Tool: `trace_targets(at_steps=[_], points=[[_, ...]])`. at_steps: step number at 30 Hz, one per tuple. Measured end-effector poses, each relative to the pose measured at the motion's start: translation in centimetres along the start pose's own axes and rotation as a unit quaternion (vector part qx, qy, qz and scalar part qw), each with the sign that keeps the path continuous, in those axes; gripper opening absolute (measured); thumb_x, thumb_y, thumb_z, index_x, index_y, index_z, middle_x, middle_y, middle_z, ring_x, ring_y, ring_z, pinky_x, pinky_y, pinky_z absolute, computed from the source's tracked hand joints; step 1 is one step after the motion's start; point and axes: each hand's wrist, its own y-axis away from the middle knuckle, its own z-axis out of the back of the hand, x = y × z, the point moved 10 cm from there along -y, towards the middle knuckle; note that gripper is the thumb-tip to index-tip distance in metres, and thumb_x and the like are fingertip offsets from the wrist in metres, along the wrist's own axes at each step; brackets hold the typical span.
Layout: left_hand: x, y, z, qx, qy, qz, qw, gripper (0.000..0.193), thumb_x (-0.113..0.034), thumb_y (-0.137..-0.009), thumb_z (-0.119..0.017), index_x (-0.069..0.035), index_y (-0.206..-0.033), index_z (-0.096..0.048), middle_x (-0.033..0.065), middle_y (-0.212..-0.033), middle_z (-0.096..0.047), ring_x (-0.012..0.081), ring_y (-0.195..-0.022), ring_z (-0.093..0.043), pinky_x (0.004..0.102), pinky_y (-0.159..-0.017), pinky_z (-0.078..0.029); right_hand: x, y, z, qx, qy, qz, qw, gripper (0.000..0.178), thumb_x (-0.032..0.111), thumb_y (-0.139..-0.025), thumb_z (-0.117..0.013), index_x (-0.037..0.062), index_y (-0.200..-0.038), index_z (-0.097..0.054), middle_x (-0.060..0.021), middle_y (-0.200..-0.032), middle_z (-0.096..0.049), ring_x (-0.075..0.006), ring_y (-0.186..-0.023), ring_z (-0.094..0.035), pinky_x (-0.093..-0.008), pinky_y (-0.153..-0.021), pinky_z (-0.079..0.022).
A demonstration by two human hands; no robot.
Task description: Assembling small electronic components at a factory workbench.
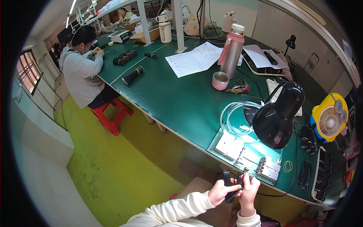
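Observation:
Just off the front edge of the green table, my two hands are close together over my lap. My left hand (220,192) is closed around a bundle of thin black cables (227,178), whose ends stick out above and below the fingers. My right hand (248,191) pinches the upper ends of some black strands beside it; the fingertips partly hide them. Beyond the hands, a metal fixture (230,145) and a smaller metal block (269,168) sit on a plate under a lit black lamp (278,117).
Clear tubing (227,113) coils behind the fixture. To the right lie a rubber band (288,166), loose black cables (304,176), a tray of black bundles (323,174) and a yellow fan (330,119). Farther back stand a pink cup (220,81) and thermos (231,53). A co-worker (81,68) sits at left.

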Motion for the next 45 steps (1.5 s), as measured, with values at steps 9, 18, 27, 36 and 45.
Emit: trace_targets(at_steps=[9, 18, 27, 36, 45], points=[[0.4, -0.1, -0.2, -0.026, -0.016, 0.016, 0.999, 0.011, -0.003, -0.077, -0.056, 0.003, -0.086, -0.053, 0.0093, -0.077, -0.057, 0.0152, -0.066, -0.058, 0.0259, -0.063, -0.049, 1.7, 0.8, 0.3, -0.021, 0.06, -0.038, 0.997, 0.019, 0.009, -0.081, -0.053, -0.0053, -0.069, -0.057, -0.0034, -0.06, -0.056, -0.006, -0.048, -0.049, -0.0187, -0.042, -0.037], [-1.4, -0.4, -0.4, -0.038, -0.045, 0.007, 0.998, 0.01, 0.001, -0.077, -0.053, 0.002, -0.087, -0.052, 0.0076, -0.077, -0.056, 0.0154, -0.065, -0.057, 0.026, -0.06, -0.049, 2.6, -0.3, -1.1, 0.02, 0.069, 0.034, 0.997, 0.017, 0.011, -0.081, -0.054, -0.0027, -0.077, -0.061, -0.0012, -0.057, -0.057, -0.0017, -0.042, -0.043, -0.0163, -0.035, -0.032], [-0.8, -0.2, -0.2, -0.029, -0.045, -0.01, 0.999, 0.01, -0.001, -0.078, -0.053, 0.001, -0.088, -0.052, 0.0061, -0.078, -0.056, 0.0135, -0.066, -0.056, 0.0245, -0.06, -0.048, 1.3, 0.3, -0.8, 0.025, 0.025, -0.039, 0.999, 0.017, 0.012, -0.082, -0.053, -0.0016, -0.077, -0.062, -0.0005, -0.054, -0.055, -0.0018, -0.038, -0.041, -0.0172, -0.032, -0.031], [-1.5, -1.1, -0.3, -0.021, -0.052, -0.025, 0.998, 0.011, -0.001, -0.078, -0.053, 0.0, -0.089, -0.052, 0.0055, -0.079, -0.056, 0.0131, -0.067, -0.056, 0.0243, -0.06, -0.048, 0.8, -0.6, -0.4, -0.013, 0.03, -0.065, 0.997, 0.02, 0.015, -0.082, -0.053, -0.0013, -0.074, -0.061, -0.0007, -0.052, -0.053, -0.0023, -0.035, -0.04, -0.0174, -0.031, -0.03], [-1.2, -1.2, -0.4, -0.007, -0.047, -0.012, 0.999, 0.012, 0.0, -0.078, -0.054, 0.0, -0.089, -0.052, 0.0053, -0.08, -0.056, 0.0134, -0.068, -0.056, 0.0254, -0.061, -0.049, 0.9, -0.8, -0.5, -0.01, 0.009, -0.044, 0.999, 0.022, 0.015, -0.082, -0.052, -0.002, -0.071, -0.06, -0.0008, -0.051, -0.053, -0.0022, -0.034, -0.038, -0.0175, -0.03, -0.027]])
